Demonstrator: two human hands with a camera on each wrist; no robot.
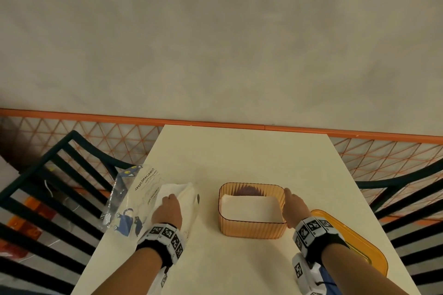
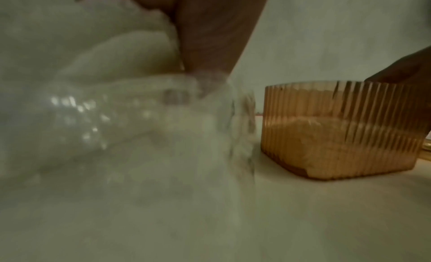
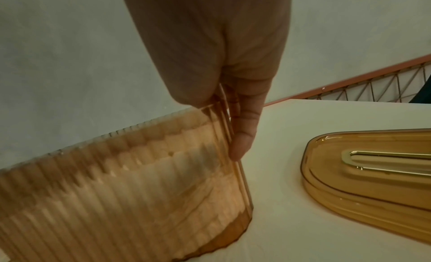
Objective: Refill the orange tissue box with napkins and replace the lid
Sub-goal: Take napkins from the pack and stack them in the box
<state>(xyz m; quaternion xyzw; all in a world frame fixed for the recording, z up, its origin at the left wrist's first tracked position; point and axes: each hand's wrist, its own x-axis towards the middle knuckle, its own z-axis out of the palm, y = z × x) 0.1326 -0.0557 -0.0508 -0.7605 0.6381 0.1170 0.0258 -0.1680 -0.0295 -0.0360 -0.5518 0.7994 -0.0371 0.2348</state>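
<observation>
The orange tissue box stands lidless mid-table, its ribbed wall translucent, with a white layer of napkins inside. My right hand pinches its right wall at the rim; in the right wrist view one finger lies outside the box. The right hand hides the rim there. My left hand grips the white stack in a clear printed napkin pack left of the box. The left wrist view is blurred, with the left hand on crinkled plastic and the box at right. The orange lid lies flat behind my right wrist, its gold-edged slot facing up.
The cream table ends at an orange mesh railing with a grey floor beyond. Dark slatted chairs stand at the left and right sides. The napkin pack overhangs the table's left edge.
</observation>
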